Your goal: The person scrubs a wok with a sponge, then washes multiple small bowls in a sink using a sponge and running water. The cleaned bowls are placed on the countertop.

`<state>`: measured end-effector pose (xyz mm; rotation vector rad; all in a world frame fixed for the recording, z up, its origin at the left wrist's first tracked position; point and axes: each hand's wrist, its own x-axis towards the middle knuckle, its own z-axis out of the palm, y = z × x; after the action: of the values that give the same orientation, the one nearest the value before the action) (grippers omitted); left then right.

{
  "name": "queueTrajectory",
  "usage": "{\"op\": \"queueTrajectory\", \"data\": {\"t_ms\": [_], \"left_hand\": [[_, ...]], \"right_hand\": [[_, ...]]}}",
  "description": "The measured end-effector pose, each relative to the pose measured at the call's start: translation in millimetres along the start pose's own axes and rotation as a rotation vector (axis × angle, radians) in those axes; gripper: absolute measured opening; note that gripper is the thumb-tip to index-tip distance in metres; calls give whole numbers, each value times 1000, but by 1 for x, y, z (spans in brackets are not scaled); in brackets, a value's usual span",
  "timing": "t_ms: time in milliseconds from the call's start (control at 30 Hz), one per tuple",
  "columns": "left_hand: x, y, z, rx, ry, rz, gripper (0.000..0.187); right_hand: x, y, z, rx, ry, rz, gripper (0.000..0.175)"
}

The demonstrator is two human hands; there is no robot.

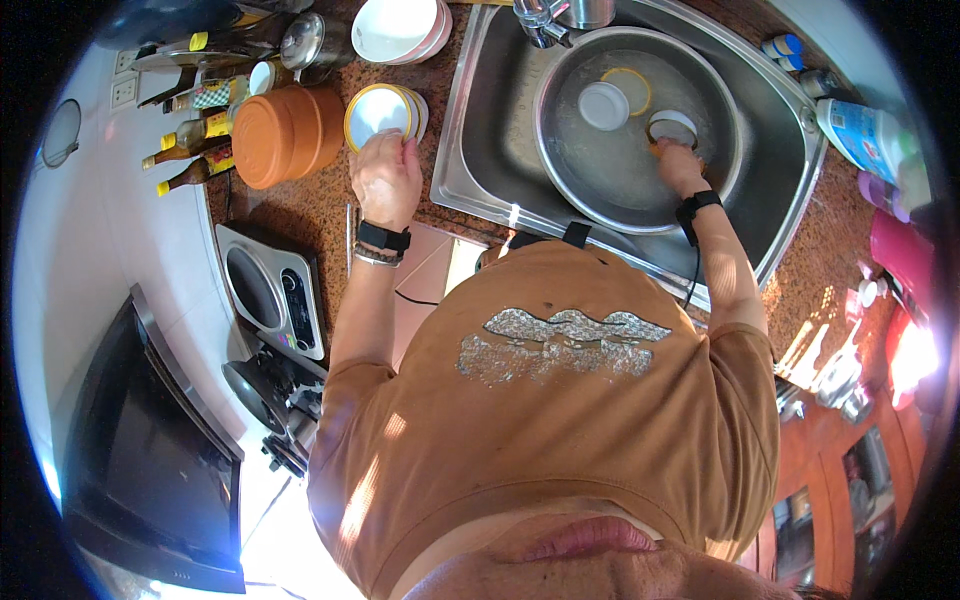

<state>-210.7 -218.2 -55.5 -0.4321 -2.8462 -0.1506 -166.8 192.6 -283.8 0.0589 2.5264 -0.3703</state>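
Observation:
My left hand [385, 180] is at the near rim of a small stack of yellow-rimmed white dishes [380, 114] on the counter left of the sink; whether it grips the top one cannot be told. Inside a round metal basin [551, 161] of water in the sink, my right hand [681, 166] holds a small yellow-rimmed white dish [673, 126], tilted. To its left in the basin lie a small white dish [603, 106] and another yellow-rimmed dish [639, 91], partly overlapping.
Around the basin is a steel sink [487, 142] with a faucet [541, 26] above. White bowls [395, 28] are stacked at the back. An orange lidded container [289, 135], several bottles [196, 174] and an electric cooker [270, 289] stand left. A blue-labelled bottle [860, 135] is at right.

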Motion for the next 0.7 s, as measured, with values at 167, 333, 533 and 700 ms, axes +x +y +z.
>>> {"op": "queueTrajectory", "data": {"t_ms": [167,333,533,700], "left_hand": [[4,16,-8,199,123,5,26],[8,69,30,-481,-79,5,23],[12,169,92,-539,-457,372,26],[16,177,126,-406,-641,364,26]], "right_hand": [[-26,-6,-13,16,-320,-84,28],[-32,-4,4,53,-352,-322,26],[-27,5,10,70,-351,-384,32],[-26,5,14,196,-274,-342,32]]}}
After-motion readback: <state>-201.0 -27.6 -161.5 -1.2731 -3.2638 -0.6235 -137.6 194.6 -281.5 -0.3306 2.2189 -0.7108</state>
